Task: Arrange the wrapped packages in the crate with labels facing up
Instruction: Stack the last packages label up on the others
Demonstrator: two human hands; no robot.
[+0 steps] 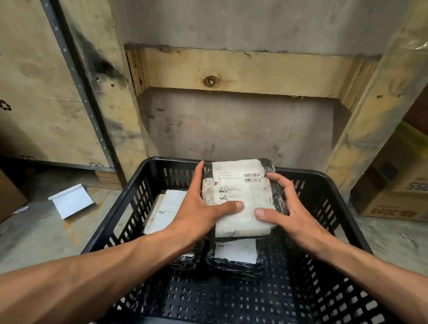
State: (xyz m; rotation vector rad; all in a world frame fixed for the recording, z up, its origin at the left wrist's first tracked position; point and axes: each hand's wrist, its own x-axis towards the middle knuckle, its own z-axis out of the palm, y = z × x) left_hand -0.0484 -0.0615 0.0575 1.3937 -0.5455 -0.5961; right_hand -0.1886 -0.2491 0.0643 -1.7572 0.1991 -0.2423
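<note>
A black perforated plastic crate stands on the floor in front of me. Over its far half I hold a black-wrapped package with a large white barcode label facing up. My left hand grips its left edge, thumb on the label. My right hand holds its right edge, thumb on the label's near corner. Two more packages lie in the crate, labels up: one at the left, partly under my left hand, and one below the held package.
A wooden pallet frame and grey wall rise behind the crate. A white folded sheet lies on the concrete floor at left. Cardboard boxes sit at right. The crate's near half shows bare floor.
</note>
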